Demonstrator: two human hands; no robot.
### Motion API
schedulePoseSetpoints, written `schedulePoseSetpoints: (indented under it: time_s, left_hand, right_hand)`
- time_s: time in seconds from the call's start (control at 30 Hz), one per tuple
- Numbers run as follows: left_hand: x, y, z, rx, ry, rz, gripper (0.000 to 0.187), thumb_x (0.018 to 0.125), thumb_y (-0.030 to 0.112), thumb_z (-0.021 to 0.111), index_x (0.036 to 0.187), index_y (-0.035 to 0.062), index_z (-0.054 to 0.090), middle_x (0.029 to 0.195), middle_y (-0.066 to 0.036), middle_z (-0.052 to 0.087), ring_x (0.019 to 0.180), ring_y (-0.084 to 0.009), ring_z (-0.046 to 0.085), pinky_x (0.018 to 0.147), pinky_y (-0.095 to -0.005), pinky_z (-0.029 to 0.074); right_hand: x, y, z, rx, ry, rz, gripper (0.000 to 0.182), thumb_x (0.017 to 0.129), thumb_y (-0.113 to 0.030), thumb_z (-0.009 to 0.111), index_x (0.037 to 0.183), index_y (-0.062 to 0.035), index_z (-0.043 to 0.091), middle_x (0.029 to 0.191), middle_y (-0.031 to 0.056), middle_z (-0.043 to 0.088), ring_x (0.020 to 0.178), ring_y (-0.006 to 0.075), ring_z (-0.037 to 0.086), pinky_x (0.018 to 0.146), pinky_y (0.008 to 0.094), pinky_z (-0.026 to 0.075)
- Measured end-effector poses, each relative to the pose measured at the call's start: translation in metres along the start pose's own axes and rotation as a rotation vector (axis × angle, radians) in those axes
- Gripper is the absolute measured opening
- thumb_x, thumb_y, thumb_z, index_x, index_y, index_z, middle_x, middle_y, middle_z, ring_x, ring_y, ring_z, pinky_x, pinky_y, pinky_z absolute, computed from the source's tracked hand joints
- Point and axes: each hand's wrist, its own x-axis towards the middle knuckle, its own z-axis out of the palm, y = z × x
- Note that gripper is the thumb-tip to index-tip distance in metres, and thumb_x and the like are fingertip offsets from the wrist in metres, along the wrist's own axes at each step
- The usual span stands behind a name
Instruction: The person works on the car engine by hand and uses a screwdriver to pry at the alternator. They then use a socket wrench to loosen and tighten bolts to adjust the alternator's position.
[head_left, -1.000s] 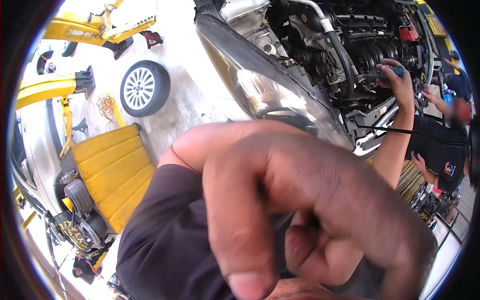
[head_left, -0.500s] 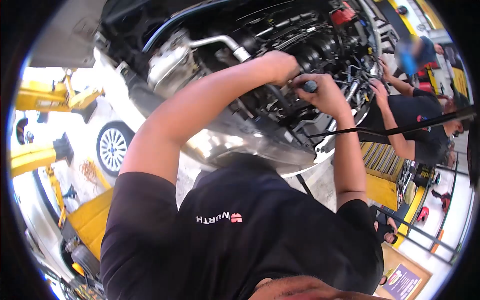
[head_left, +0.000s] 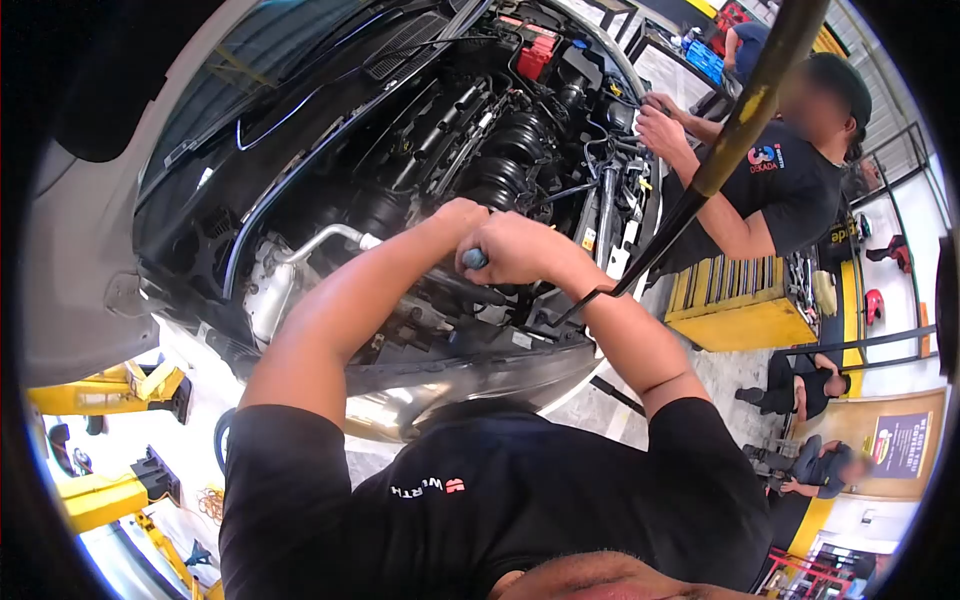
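Curled beside the right hand near the centre of the frame, the left hand has its fingertips hidden, and I cannot tell whether it grasps anything. Just to its right, a blue-grey rounded tool handle pokes out of the right hand, which is clenched around it; the rest of the tool is out of sight. Both hands are over the front part of a car's open black engine bay.

At the lower left of the frame stand yellow metal lift arms. Left of centre, a bent silver metal pipe runs toward the left forearm. Black ribbed plastic tubes lie above the hands, with a bright red plastic cover at the upper middle. A dark rod with a yellow patch slants through the upper right, partly in front of a co-worker in a black shirt. Below, at the right, stands a yellow metal tool cabinet.
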Motion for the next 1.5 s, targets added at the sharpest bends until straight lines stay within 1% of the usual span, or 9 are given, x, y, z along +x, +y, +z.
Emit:
schedulePoseSetpoints:
  time_s: [0.07,0.1,0.3,0.33,0.57,0.83,1.13,1.37,1.5]
  left_hand:
    - [-0.009,-0.006,-0.008,0.094,0.006,0.143,0.019,0.074,0.026,0.072,0.086,0.0108,0.074,0.095,-0.014,0.075,0.093,-0.0313,0.073,0.082,-0.0411,0.058]
    - [0.014,-0.033,0.046,-0.644,0.168,0.024,0.019,0.081,0.030,0.068,0.089,0.0139,0.073,0.094,-0.014,0.074,0.091,-0.0341,0.072,0.081,-0.0421,0.058]
    - [-0.007,-0.015,0.029,0.054,0.398,0.202,0.043,0.078,0.046,0.079,0.099,0.0094,0.072,0.101,-0.015,0.073,0.100,-0.0330,0.070,0.086,-0.0438,0.056]
    - [-0.025,0.022,-0.035,0.121,-0.096,-0.006,0.046,0.080,0.048,0.077,0.101,0.0075,0.073,0.104,-0.014,0.074,0.101,-0.0323,0.070,0.087,-0.0434,0.056]
    - [-0.034,0.021,-0.049,0.068,-0.141,-0.032,0.043,0.080,0.045,0.078,0.098,0.0061,0.075,0.099,-0.017,0.073,0.098,-0.0360,0.070,0.084,-0.0454,0.056]
    - [-0.012,-0.006,-0.020,-0.061,-0.219,-0.143,0.050,0.074,0.044,0.083,0.109,0.0092,0.073,0.112,-0.017,0.072,0.106,-0.0341,0.068,0.091,-0.0457,0.054]
    - [-0.032,0.000,-0.039,-0.146,-0.230,-0.060,0.045,0.083,0.042,0.076,0.118,0.0138,0.072,0.112,-0.015,0.072,0.108,-0.0356,0.066,0.093,-0.0451,0.051]
    - [0.005,-0.028,0.000,-0.183,-0.286,-0.262,0.051,0.071,0.038,0.087,0.113,0.0127,0.073,0.118,-0.013,0.071,0.114,-0.0294,0.066,0.095,-0.0437,0.051]
    - [-0.030,-0.001,-0.041,-0.219,-0.306,-0.119,0.055,0.080,0.036,0.080,0.128,0.0127,0.067,0.123,-0.018,0.068,0.116,-0.0348,0.063,0.098,-0.0443,0.050]
  right_hand:
    - [0.003,0.001,-0.009,-0.066,-0.046,0.155,0.020,0.080,-0.016,0.073,0.100,-0.0108,0.074,0.086,0.0122,0.073,0.079,0.0318,0.069,0.074,0.0379,0.055]
    - [0.004,0.012,-0.013,0.042,0.023,0.148,0.023,0.082,-0.017,0.072,0.103,-0.0095,0.074,0.084,0.0126,0.073,0.075,0.0282,0.070,0.074,0.0356,0.055]
    - [0.016,0.040,-0.009,0.108,0.302,0.062,0.025,0.082,-0.015,0.070,0.103,-0.0019,0.072,0.084,0.0129,0.073,0.070,0.0184,0.068,0.069,0.0318,0.055]
    - [0.017,0.049,-0.018,0.292,0.266,0.249,0.026,0.082,-0.014,0.068,0.103,0.0006,0.070,0.083,0.0101,0.072,0.063,0.0146,0.066,0.059,0.0292,0.053]
    - [0.022,0.118,-0.041,0.820,0.301,0.568,0.034,0.089,-0.021,0.061,0.117,-0.0003,0.062,0.083,0.0098,0.072,0.054,0.0155,0.066,0.045,0.0256,0.053]
    - [0.023,0.020,-0.003,-0.018,-0.144,-0.053,0.018,0.083,-0.018,0.073,0.094,-0.0032,0.073,0.079,0.0046,0.071,0.060,0.0121,0.062,0.054,0.0265,0.050]
    - [0.030,0.133,-0.041,0.908,0.302,0.597,0.035,0.089,-0.017,0.060,0.119,0.0011,0.063,0.080,0.0089,0.071,0.051,0.0141,0.064,0.043,0.0249,0.050]
    - [0.036,0.004,-0.008,-0.011,-0.182,-0.010,0.017,0.081,-0.015,0.074,0.096,-0.0050,0.074,0.079,0.0119,0.071,0.070,0.0213,0.068,0.072,0.0361,0.053]
    - [0.023,0.096,-0.040,0.736,0.203,0.429,0.035,0.089,-0.019,0.058,0.117,0.0010,0.064,0.082,0.0085,0.070,0.050,0.0141,0.063,0.043,0.0231,0.048]
